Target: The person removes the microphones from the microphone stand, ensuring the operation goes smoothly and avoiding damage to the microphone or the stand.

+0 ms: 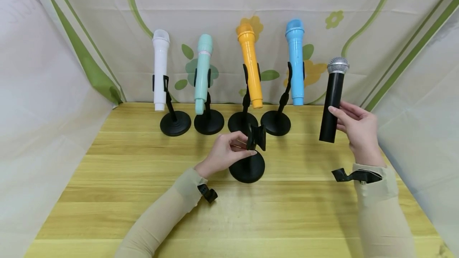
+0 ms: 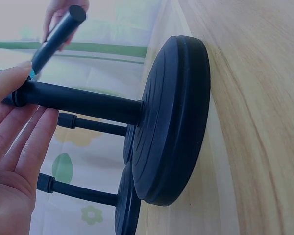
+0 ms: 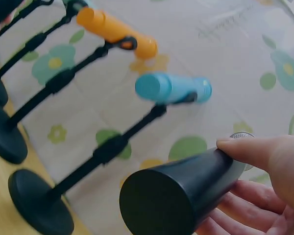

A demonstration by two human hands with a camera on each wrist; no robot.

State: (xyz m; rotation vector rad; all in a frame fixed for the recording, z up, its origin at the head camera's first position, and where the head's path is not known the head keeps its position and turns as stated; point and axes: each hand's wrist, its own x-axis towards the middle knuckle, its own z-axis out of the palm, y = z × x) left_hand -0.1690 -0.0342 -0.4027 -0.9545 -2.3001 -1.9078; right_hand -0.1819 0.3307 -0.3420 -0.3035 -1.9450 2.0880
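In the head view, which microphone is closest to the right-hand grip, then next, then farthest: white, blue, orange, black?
1. Black microphone: held in the right-hand grip.
2. Blue microphone: left of the black one.
3. Orange microphone: left of the blue one.
4. White microphone: far left.

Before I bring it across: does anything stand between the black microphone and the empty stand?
Nothing visible stands between the black microphone and the empty stand. The blue microphone's stand is farther back; the left hand grips the empty stand from the opposite side.
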